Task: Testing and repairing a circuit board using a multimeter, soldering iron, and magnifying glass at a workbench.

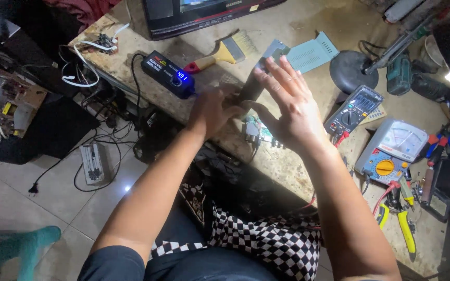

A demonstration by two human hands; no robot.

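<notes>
Now grey panel (266,67) sits btwn left hand (212,112) & right hand (287,106), both splayed open.

Brush (224,51) behind hands — multimeter (353,110) right

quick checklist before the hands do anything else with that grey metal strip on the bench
1. Left hand on the grey metal strip: cannot tell; it is blurred at the strip's near end.
2. Right hand clear of the strip: cannot tell; its spread fingers overlap the strip in this view.
3. Circuit board at the bench edge, settled: not ok; it sits right at the edge under the hands.
4. Black power adapter state: not ok; its blue display is lit close to the left hand.
5. Paintbrush out of the way: ok; it lies apart behind the hands.
</notes>
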